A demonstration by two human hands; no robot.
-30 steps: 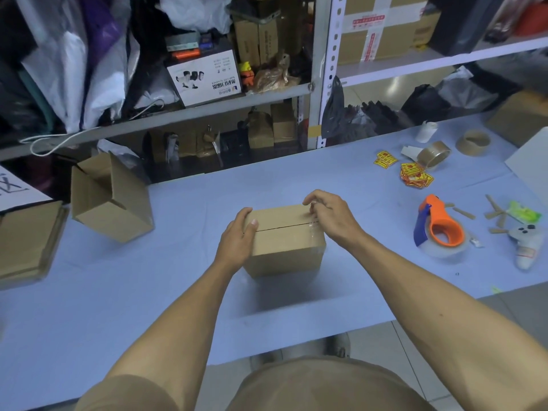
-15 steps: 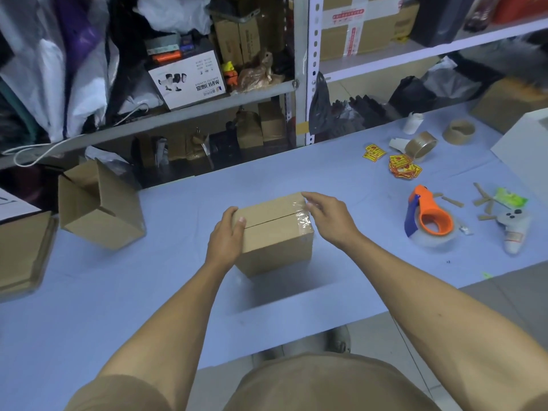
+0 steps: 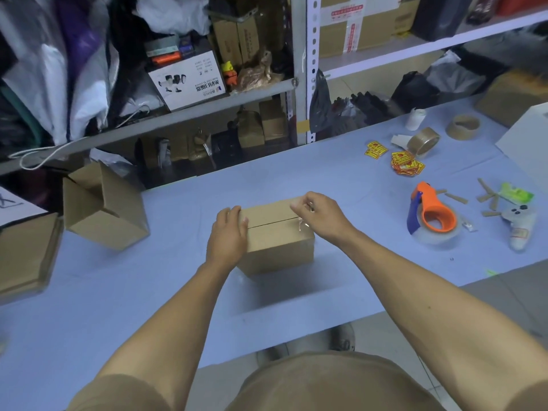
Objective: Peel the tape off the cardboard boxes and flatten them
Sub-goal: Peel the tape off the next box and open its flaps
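Observation:
A small closed cardboard box (image 3: 275,244) stands on the blue table (image 3: 178,286) in front of me. My left hand (image 3: 228,235) grips its left end, fingers curled over the top edge. My right hand (image 3: 318,213) is at the box's right top corner and pinches a strip of clear tape (image 3: 303,224) that is partly lifted off the seam. An open, tilted cardboard box (image 3: 103,209) lies to the left.
A stack of flattened cardboard (image 3: 23,253) lies at the far left edge. To the right are an orange tape dispenser (image 3: 431,213), brown tape rolls (image 3: 422,140), yellow stickers (image 3: 406,163) and small scraps. Cluttered metal shelves (image 3: 299,84) stand behind the table.
My right hand has lifted the tape end from the box's right side up over the top corner. The left hand has kept its hold on the box's left end.

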